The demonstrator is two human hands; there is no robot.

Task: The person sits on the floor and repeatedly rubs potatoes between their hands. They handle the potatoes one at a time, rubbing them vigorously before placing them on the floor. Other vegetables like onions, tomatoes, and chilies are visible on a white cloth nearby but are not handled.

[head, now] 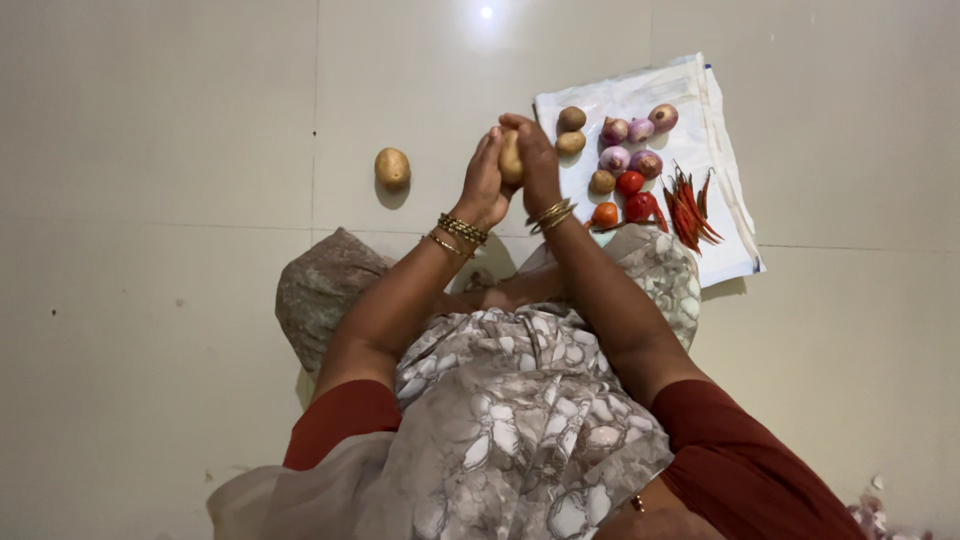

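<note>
I sit on a pale tiled floor. My left hand point(482, 182) and my right hand point(536, 165) are pressed together around a light brown potato point(510, 158), held up in front of me. Both wrists carry gold bangles. Another potato point(392, 167) lies alone on the floor to the left of my hands. To the right, a white cloth bag point(720, 150) lies flat with vegetables on it.
On the bag lie three more potatoes point(571, 119), several pink onions point(632, 130), tomatoes point(629, 183) and a bunch of red chillies point(688, 208). Some peel scraps point(872, 516) lie at the bottom right corner. My patterned clothing covers the floor below my arms.
</note>
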